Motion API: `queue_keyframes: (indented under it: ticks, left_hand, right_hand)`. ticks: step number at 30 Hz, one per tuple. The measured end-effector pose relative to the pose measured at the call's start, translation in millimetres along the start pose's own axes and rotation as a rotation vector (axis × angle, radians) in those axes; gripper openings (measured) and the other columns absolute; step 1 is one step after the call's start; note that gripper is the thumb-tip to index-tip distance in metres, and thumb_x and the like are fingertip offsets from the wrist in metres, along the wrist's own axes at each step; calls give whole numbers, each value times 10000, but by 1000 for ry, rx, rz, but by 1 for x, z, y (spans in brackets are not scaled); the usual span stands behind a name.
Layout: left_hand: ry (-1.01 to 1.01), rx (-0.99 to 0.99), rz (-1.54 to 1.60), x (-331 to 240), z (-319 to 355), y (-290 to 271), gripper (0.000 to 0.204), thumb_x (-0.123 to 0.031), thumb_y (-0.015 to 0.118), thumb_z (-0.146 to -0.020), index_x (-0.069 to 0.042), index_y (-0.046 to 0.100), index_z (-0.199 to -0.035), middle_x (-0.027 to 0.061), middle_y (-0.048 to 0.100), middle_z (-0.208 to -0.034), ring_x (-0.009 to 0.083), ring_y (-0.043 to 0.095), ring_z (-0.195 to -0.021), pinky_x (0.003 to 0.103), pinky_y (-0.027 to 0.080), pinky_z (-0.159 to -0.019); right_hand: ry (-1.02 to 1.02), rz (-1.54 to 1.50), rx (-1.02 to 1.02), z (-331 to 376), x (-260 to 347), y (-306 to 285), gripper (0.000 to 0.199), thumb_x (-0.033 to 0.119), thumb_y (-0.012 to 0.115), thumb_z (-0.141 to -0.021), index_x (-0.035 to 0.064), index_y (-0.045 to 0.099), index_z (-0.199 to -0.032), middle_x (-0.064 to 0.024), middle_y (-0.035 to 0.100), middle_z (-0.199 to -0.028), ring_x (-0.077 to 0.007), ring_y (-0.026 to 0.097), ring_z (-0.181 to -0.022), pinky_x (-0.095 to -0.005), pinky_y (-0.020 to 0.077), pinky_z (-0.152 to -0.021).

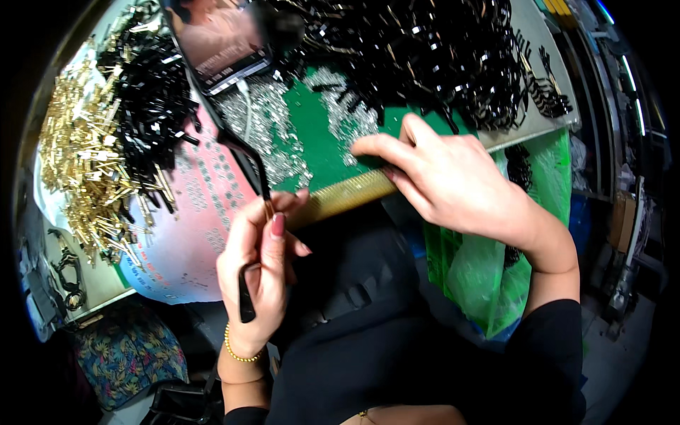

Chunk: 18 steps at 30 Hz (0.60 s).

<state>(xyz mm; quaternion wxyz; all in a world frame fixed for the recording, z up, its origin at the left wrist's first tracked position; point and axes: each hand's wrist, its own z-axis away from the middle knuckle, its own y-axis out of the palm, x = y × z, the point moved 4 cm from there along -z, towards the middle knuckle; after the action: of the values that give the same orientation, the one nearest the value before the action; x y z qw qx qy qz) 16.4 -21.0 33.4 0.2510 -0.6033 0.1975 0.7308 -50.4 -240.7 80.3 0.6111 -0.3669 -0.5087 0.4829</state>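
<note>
Head view: left hand (263, 261) pinches a black strip (260, 170), seemingly mid-work. Right hand (457, 180), fingers half-curled, hold unclear, is at silver pieces (350, 126), many loose and apparently left to handle.

A phone (227, 46) shows a lit screen, a white cable (248, 117) at its lower edge; a pink-and-blue printed sheet (191, 248) lies on the table (103, 285); a leaf-patterned fabric item (131, 354) sits below, at left; at right are a translucent green bag (489, 287), shelving (602, 106) and a brown box (623, 221).
</note>
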Motion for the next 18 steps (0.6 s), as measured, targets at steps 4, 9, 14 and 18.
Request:
queue_keyframes:
  ticks: [4, 9, 14, 18]
  left_hand:
    - [-16, -46, 43, -5, 1, -11, 264, -118, 478, -1079, 66, 580, -1238, 150, 726, -1074, 82, 603, -685, 214, 508, -618]
    - [87, -96, -144, -10, -1, -25, 220, -107, 526, -1061, 42, 636, -1179, 73, 718, -815, 67, 621, -613, 210, 492, -584]
    - [241, -120, -197, -4, -10, -25, 194, -96, 546, -1049, 12, 653, -1169, 41, 699, -750, 73, 623, -566, 228, 493, -546]
    - [253, -136, -193, -1, -7, -26, 212, -111, 551, -1049, 13, 653, -1188, 37, 696, -747, 83, 637, -572, 234, 502, -548]
  right_hand:
    - [35, -12, 101, -3, 2, -5, 478, 113, 589, -917, 249, 512, -1369, -188, 557, -930, -354, 655, -640, -457, 538, -570]
    - [73, -164, 175, -4, 15, -17, 431, 162, 535, -987, 230, 475, -1409, -163, 556, -976, -345, 664, -741, -443, 537, -643]
    - [240, -1183, 462, -20, 55, -11, 488, 175, 424, -1038, 95, 270, -1493, -79, 546, -954, -138, 649, -635, -275, 549, -526]
    - [236, -1357, 552, -29, 71, -7, 503, 177, 404, -1037, 99, 236, -1504, -72, 544, -929, -132, 649, -605, -265, 543, -499]
